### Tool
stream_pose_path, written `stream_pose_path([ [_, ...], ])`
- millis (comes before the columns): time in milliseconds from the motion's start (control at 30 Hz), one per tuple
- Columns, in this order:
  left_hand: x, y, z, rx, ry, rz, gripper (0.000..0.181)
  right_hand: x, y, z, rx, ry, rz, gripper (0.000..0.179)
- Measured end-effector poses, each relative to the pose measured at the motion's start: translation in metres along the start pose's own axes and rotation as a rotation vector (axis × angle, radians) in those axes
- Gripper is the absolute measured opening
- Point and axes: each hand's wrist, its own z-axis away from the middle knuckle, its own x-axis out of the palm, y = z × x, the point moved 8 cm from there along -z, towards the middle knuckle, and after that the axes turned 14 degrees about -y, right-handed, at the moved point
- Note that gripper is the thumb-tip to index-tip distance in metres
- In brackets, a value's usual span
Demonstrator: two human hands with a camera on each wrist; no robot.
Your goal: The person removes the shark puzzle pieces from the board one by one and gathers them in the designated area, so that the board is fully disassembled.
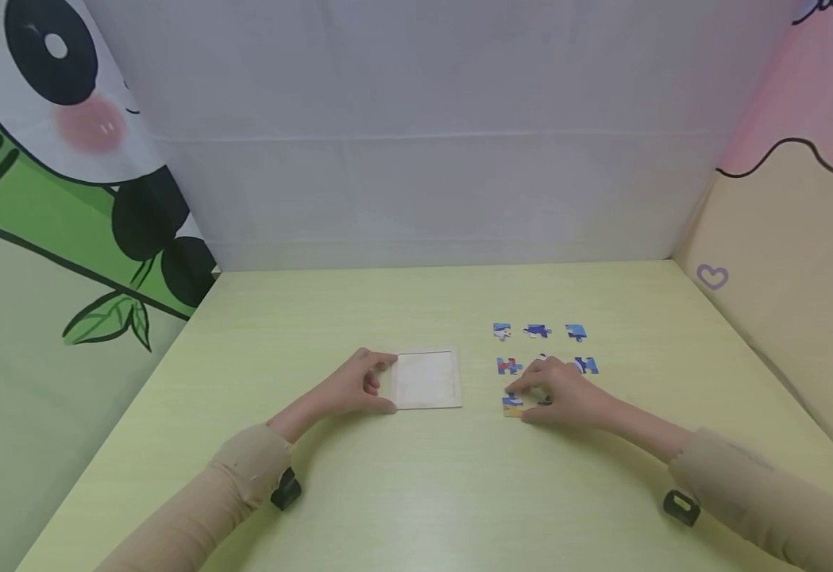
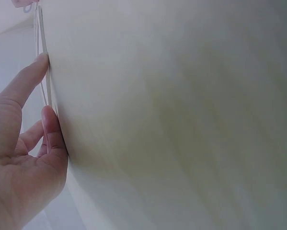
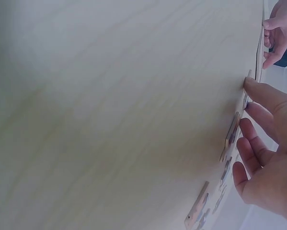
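Observation:
On the left, my left hand (image 1: 354,385) holds the left side of a shallow square puzzle tray (image 1: 426,409) with a white bed, index fingertip at the far corner and thumb at the near one. In the left wrist view the tray's edge (image 2: 45,33) shows thin beside the fingers. To the right of the tray, my right hand (image 1: 562,396) pinches a blue-and-yellow jigsaw piece (image 1: 512,411) between thumb and index finger, low over the table. Its palm and fingers partly hide other pieces in the middle and near rows.
Behind the right hand lie more jigsaw pieces in rows, among them a dark blue piece (image 1: 537,330), a blue corner piece (image 1: 576,332) and a red-and-blue piece (image 1: 508,365). The light wooden table (image 1: 416,485) meets a pale back wall (image 1: 430,191).

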Motion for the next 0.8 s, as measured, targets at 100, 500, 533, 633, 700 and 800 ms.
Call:
stream_pose_path([
  [100, -0.0004, -0.0005, 0.0004, -0.002, -0.003, 0.003, 0.085, -0.0002, -0.0004, 0.0001, -0.001, 0.002, 0.0, 0.036],
  [500, 0.0006, -0.0006, 0.001, 0.013, -0.004, 0.013, 0.084, -0.0007, -0.0002, 0.0016, -0.008, 0.004, -0.006, 0.036],
  [533, 0.0006, -0.0005, 0.0013, 0.012, -0.004, 0.015, 0.085, -0.0008, -0.0001, 0.0017, -0.007, 0.004, -0.007, 0.036],
  [633, 0.0006, -0.0001, 0.0017, 0.013, -0.004, 0.017, 0.085, -0.0012, -0.0002, 0.002, -0.005, 0.007, -0.009, 0.036],
  [700, 0.0006, 0.0, 0.0016, 0.011, -0.004, 0.015, 0.085, -0.0016, -0.0005, 0.0023, -0.003, 0.009, -0.011, 0.036],
  [800, 0.0004, 0.0, 0.0015, 0.006, -0.005, 0.015, 0.085, -0.0021, -0.001, 0.0026, -0.001, 0.012, -0.015, 0.036],
])
